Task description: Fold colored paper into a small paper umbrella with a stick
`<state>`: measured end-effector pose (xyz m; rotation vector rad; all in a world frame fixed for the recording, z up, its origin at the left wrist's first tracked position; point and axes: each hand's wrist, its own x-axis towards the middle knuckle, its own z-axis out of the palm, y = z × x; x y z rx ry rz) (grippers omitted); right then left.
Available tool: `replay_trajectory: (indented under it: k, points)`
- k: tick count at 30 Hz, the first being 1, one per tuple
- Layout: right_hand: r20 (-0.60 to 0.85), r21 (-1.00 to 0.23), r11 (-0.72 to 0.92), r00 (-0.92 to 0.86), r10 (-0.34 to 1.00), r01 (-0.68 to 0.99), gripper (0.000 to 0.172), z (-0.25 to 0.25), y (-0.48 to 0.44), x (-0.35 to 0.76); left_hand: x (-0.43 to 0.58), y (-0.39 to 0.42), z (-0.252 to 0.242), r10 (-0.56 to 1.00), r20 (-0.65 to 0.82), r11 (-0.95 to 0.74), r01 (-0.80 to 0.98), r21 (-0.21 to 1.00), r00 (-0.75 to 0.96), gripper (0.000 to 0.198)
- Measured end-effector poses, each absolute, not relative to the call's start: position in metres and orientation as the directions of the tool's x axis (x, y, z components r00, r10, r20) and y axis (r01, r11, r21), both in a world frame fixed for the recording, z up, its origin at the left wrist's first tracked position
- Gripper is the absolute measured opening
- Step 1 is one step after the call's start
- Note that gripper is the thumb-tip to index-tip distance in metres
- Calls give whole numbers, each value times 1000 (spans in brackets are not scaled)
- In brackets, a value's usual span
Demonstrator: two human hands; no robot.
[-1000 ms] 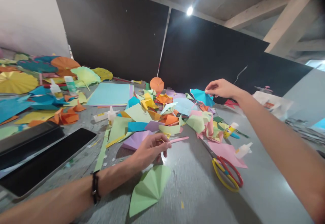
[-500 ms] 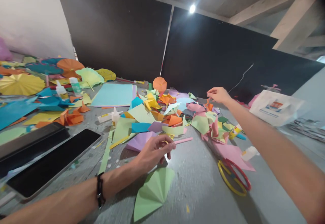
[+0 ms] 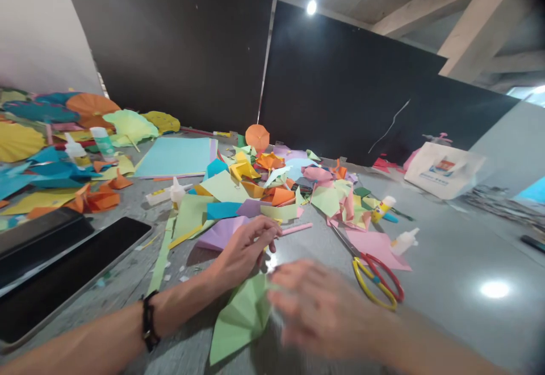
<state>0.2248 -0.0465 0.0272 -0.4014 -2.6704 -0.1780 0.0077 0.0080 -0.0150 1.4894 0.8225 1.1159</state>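
My left hand [image 3: 242, 253] rests curled at the near edge of the paper pile, its fingers closed on the end of a thin pink paper stick [image 3: 296, 228]. A pleated green paper fan [image 3: 238, 321] lies on the grey table just below that hand. My right hand [image 3: 319, 310], blurred by motion, is over the table with its fingers apart, touching or nearly touching the fan's right edge. It holds nothing that I can see. Red-and-yellow-handled scissors [image 3: 374, 281] lie to its far side on a pink paper sheet [image 3: 374, 249].
A heap of coloured paper scraps [image 3: 272, 193] and glue bottles [image 3: 403, 241] fills the table's middle. Paper umbrellas [image 3: 91, 108] lie at the far left, with black tablets [image 3: 68, 267] nearer. A small orange paper umbrella [image 3: 258, 137] stands behind the heap. A white tote bag [image 3: 443, 171] lies at right.
My right hand has swept from the far side of the heap back toward me, to the green fan. My left hand has barely moved, and the view has shifted slightly.
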Motion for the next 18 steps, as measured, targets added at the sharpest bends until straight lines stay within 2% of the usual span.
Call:
replay_trajectory:
  k: [1,4,6,9,11,13,18]
  points:
    - [293,42,970,-931,217,239,45,24,-59,217,8,8,-16,919,230,-225,-53,973,322,42]
    - [82,3,975,-972,221,222,39,22,-73,206,7,9,-16,916,271,-277,-23,961,297,35]
    - [5,-88,959,-963,270,268,48,24,-69,208,5,10,-15,896,356,-379,39,925,266,28]
    - [-68,-226,913,-940,333,340,69,24,-56,221,2,10,-13,797,570,-602,184,777,200,18]
    - [-51,-234,891,-920,388,389,69,20,-48,231,2,8,-11,722,670,-689,252,679,170,14]
    - [26,-197,889,-904,426,414,62,16,-42,242,2,4,-10,679,714,-729,276,627,170,10]
    - [457,-147,943,-825,333,299,21,5,-33,253,5,-6,-9,610,732,-791,187,582,302,13]
